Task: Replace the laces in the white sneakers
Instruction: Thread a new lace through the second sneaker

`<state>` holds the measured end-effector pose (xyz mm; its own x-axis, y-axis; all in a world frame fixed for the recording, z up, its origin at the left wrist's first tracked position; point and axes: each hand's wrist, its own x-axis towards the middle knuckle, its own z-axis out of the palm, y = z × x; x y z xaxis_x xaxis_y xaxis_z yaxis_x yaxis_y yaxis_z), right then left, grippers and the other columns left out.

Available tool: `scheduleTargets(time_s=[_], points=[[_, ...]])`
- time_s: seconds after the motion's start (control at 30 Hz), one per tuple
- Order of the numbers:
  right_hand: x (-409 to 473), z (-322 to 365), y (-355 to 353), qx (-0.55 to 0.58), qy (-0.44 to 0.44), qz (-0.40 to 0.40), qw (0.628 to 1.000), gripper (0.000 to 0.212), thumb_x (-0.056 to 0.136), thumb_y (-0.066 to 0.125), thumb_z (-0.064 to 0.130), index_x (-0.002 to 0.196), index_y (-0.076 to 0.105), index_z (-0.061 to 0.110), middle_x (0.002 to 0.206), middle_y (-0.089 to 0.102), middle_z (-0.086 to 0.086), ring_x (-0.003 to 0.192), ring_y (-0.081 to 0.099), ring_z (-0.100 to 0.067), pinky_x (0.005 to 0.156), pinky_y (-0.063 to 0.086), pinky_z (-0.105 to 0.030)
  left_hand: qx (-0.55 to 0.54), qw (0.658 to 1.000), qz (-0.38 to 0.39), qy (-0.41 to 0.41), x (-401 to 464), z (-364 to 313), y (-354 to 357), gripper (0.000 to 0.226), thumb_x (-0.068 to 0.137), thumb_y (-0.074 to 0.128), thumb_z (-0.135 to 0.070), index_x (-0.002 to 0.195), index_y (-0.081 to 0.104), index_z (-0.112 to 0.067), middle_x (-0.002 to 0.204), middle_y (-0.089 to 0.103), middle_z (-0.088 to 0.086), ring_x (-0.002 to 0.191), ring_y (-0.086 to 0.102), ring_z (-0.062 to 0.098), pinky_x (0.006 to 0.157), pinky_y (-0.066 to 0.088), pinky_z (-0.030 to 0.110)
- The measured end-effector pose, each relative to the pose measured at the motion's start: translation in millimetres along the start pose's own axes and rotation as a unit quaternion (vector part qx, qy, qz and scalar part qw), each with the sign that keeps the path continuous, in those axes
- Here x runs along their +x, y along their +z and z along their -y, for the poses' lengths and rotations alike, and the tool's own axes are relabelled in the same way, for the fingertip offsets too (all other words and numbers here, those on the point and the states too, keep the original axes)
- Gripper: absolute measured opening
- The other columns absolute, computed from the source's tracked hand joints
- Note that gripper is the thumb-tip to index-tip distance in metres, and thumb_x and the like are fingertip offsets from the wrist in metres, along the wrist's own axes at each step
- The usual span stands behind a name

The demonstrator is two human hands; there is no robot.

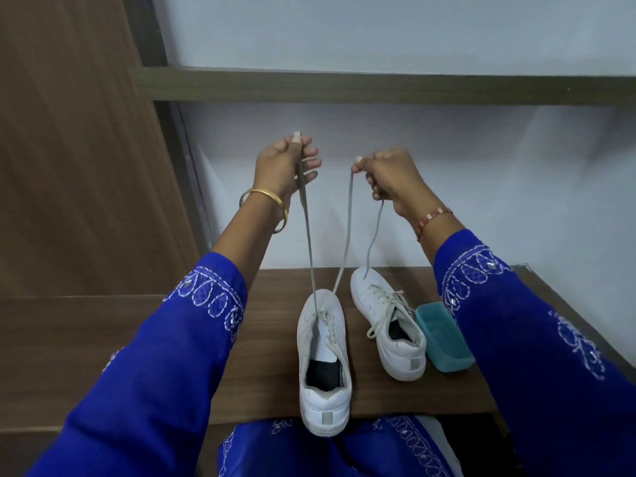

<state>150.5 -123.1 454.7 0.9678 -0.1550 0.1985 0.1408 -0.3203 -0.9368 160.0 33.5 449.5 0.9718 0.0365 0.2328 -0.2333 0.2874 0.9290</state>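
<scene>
The right sleeve hides part of the teal container; both elbows are cut off.

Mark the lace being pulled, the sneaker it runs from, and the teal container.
lace (pixel 307 232), head view, on the left strand below the hand.
nearer sneaker (pixel 323 404), head view, on its heel.
teal container (pixel 451 356), head view, on its near wall.

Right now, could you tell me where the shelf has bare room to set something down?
Bare wood lies left of the near sneaker, toward the left sleeve. Crowded on the right: the far sneaker sits against the teal box.
</scene>
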Motion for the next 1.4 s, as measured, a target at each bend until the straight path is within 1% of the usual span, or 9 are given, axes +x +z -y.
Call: scheduleTargets(time_s=[0.2,0.53,0.67,0.77,0.83,0.9,1.03,1.23,1.4], points=[[0.6,-23.4,4.7,-0.001,0.041,0.002,0.999,0.027,0.086,0.058,0.011,0.101,0.063,-0.01,0.06,0.044,-0.006,0.048,0.033,-0.013,0.045,0.03,-0.022,0.001,1.0,0.015,0.006,3.0,4.4,0.5,0.021,0.098,0.042,-0.025,0.084,0.056,-0.018,0.072,0.058,-0.004,0.062,0.06,0.01,0.067,0.051,0.024],[-5.5,-123.9,38.1,-0.281,0.08,0.053,0.955,0.021,0.082,0.058,0.012,0.07,0.058,-0.004,0.067,0.058,-0.013,0.053,0.052,-0.022,0.055,0.042,-0.026,0.047,0.986,-0.082,-0.139,-20.0,100.4,-46.1,0.024,0.099,0.034,-0.031,0.095,0.053,-0.018,0.082,0.063,0.003,0.067,0.059,0.016,0.062,0.044,0.027],[-22.1,-171.2,56.0,-0.395,0.169,0.138,0.893,0.014,0.088,0.053,0.009,0.076,0.056,0.004,0.082,0.06,-0.013,0.089,0.06,-0.028,0.066,0.046,-0.027,0.15,0.946,-0.142,-0.251,-32.9,154.9,-72.5,0.026,0.096,0.044,-0.023,0.071,0.047,-0.015,0.069,0.053,0.003,0.058,0.047,0.015,0.057,0.038,0.027],[-38.6,-188.8,63.7,-0.429,0.146,0.151,0.878,0.02,0.091,0.048,0.01,0.104,0.06,0.0,0.108,0.061,-0.017,0.105,0.058,-0.032,0.081,0.046,-0.034,0.348,0.877,-0.047,-0.329,-48.3,178.1,-87.0,0.031,0.095,0.046,-0.019,0.065,0.044,-0.01,0.07,0.045,0.008,0.062,0.044,0.015,0.059,0.037,0.023],[-42.5,-202.5,74.6,-0.408,0.089,0.153,0.896,0.013,0.089,0.049,0.008,0.09,0.062,0.007,0.108,0.063,-0.015,0.098,0.059,-0.026,0.075,0.042,-0.029,0.436,0.845,-0.014,-0.308,-57.3,188.7,-85.0,0.025,0.093,0.047,-0.012,0.082,0.058,0.008,0.087,0.058,0.024,0.083,0.057,0.032,0.061,0.04,0.028],[-44.6,-216.4,86.6,-0.358,0.054,0.168,0.917,0.016,0.088,0.052,0.01,0.097,0.065,0.013,0.115,0.061,-0.011,0.097,0.059,-0.022,0.077,0.041,-0.024,0.463,0.849,-0.021,-0.253,-61.5,204.3,-83.4,0.023,0.089,0.048,-0.006,0.085,0.057,0.015,0.083,0.059,0.024,0.093,0.058,0.037,0.071,0.042,0.035],[-53.4,-237.3,100.2,-0.33,0.032,0.171,0.928,0.027,0.089,0.052,0.011,0.114,0.064,0.012,0.115,0.053,-0.011,0.094,0.06,-0.026,0.083,0.049,-0.033,0.515,0.833,0.064,-0.194,-70.5,230.6,-76.1,0.03,0.092,0.049,-0.012,0.119,0.06,-0.004,0.116,0.063,0.017,0.114,0.053,0.03,0.088,0.04,0.028],[-59.9,-250.4,99.6,-0.274,-0.006,0.09,0.958,0.014,0.082,0.046,-0.003,0.077,0.058,0.002,0.082,0.06,-0.012,0.074,0.056,-0.025,0.069,0.048,-0.039,0.518,0.837,0.025,-0.173,-69.1,247.7,-80.1,0.013,0.086,0.06,-0.024,0.089,0.068,-0.014,0.093,0.069,0.01,0.09,0.062,0.023,0.072,0.042,0.024],[-55.4,-244.2,96.1,-0.257,-0.029,0.032,0.966,0.014,0.082,0.047,-0.004,0.076,0.057,0.004,0.077,0.057,-0.008,0.07,0.053,-0.02,0.064,0.043,-0.031,0.554,0.818,0.046,-0.149,-66.7,246.6,-79.9,0.013,0.086,0.054,-0.009,0.088,0.067,-0.011,0.092,0.069,0.011,0.094,0.06,0.027,0.072,0.041,0.026]])
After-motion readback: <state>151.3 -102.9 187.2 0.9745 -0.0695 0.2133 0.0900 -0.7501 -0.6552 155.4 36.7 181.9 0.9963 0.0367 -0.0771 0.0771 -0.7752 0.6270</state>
